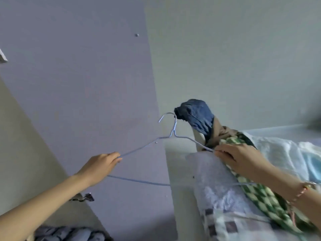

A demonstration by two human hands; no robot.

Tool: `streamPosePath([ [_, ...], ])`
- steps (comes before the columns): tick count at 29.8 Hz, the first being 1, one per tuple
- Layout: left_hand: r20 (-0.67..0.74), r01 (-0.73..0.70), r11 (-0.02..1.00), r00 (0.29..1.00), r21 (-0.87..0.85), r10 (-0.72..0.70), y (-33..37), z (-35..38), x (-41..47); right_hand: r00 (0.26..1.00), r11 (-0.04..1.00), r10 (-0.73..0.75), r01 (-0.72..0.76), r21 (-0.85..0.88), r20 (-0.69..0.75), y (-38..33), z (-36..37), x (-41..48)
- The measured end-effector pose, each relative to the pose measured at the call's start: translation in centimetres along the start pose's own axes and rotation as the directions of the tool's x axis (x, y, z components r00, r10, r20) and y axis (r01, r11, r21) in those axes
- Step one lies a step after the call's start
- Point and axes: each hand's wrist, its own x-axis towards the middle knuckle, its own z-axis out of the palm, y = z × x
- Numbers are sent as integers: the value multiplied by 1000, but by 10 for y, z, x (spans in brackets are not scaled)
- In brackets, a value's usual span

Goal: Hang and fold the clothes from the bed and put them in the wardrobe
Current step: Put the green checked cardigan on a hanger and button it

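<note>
dark patterned cloth (69, 232): nearest the camera, low and to the left of the hanger (172, 134), well apart from it and untouched
pale garment (224, 202): thin and patterned, draped below and across the hanger's right half; the lower bar shows faintly through it, so I judge this is the piece being hung
left hand (102, 164): fingers curled round the hanger's left shoulder tip, out in clear air
right hand (241, 157): pinching the hanger's right shoulder wire just where it meets the cloth; whether it also grips fabric I cannot tell
green checked cloth (258, 197): just past the hanger's right end, running under the right forearm
tan garment (219, 133): behind the hanger's right shoulder, heaped upright
blue denim garment (196, 115): on top of the heap, just right of the hanger's hook
bed (286, 153): beyond and right of the hanger, carrying the clothes still to sort
wall (78, 84): far behind the hanger
step in hand: seating the pale garment on the hanger's right shoulder, by my reading
doing it well: keep the left hand steady as the anchor, let the right hand guide the wire tip into the neck opening, then pull the fabric square over both shoulders
watch for: the wire snagging thin cloth, or the checked cloth coming along with it
</note>
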Motion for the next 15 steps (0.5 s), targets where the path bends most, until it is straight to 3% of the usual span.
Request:
streamPosePath([
  [1, 114, 13, 996, 994, -89, -3, 45, 21, 10, 990, 990, 139, -139, -34, 11, 43, -10, -42],
  [4, 279, 221, 899, 953, -377, -117, 96, 65, 18, 939, 948, 317, -316, -28, 131, 94, -15, -108],
  [5, 339, 252, 836, 937, -488, -84, 140, 86, 27, 875, 888, 459, -457, -48, 156, 120, -25, -151],
  [7, 432, 273, 795, 902, -542, -14, 225, 128, 40, 729, 737, 671, -675, -17, 136, 163, -37, -231],
  [8, 419, 270, 793, 908, -547, -20, 239, 134, 42, 688, 693, 710, -721, 26, 148, 173, -28, -246],
  [9, 393, 216, 799, 919, -561, 28, 277, 151, 48, 573, 571, 808, -819, 57, 141, 184, -32, -280],
  [11, 318, 82, 817, 939, -571, 128, 347, 181, 56, 380, 358, 913, -921, 151, 150, 199, -36, -345],
  [13, 328, 43, 831, 929, -555, 171, 383, 194, 62, 288, 257, 950, -940, 223, 120, 202, -31, -380],
  [15, 356, -69, 854, 890, -515, 286, 432, 224, 61, 121, 86, 987, -955, 284, 108, 210, -29, -433],
])
